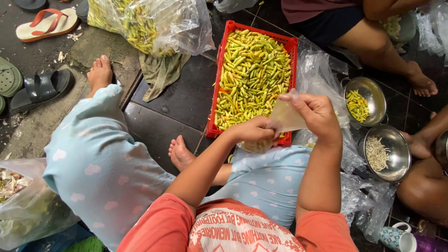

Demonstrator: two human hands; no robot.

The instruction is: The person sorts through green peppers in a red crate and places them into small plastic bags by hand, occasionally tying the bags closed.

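Both hands grip a small clear bag (285, 116) between them: left hand (254, 130) apparently at its base, right hand (317, 112) pinching its top.

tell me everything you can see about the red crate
The red crate is a shallow, rectangular plastic tray with slotted walls, lying flat on the dark tiled floor. It is filled almost to the rim with small yellow-green chillies, a few orange. Its near edge is partly hidden by the person's left hand and right hand, which hold a small clear bag above it. Crumpled clear plastic sheet lies against its right side.
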